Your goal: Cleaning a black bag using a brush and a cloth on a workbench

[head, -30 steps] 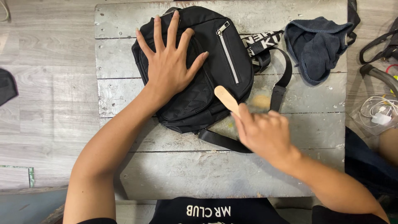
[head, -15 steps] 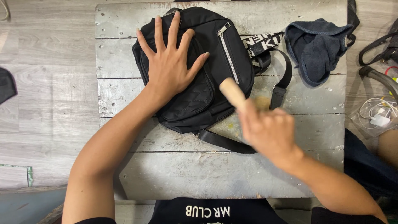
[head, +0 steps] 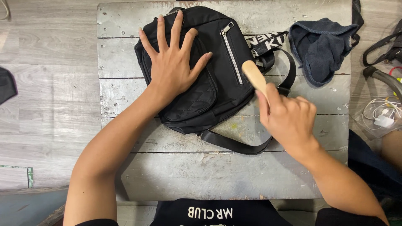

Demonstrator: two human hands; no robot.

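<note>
A black sling bag with a silver zip lies on a worn grey wooden table. My left hand presses flat on the bag's left side, fingers spread. My right hand grips a light wooden brush handle, whose rounded end sticks up over the bag's right edge. The brush head is hidden under my hand. The bag's black strap loops across the table below the bag and under my right hand.
A dark blue cloth lies crumpled at the table's back right. White cables and black straps lie on the floor to the right. A dark object sits at the left edge on the grey floorboards.
My right hand with the brush has moved right and away from me, from the bag's lower right edge toward the strap. My left hand and the bag stayed put.
</note>
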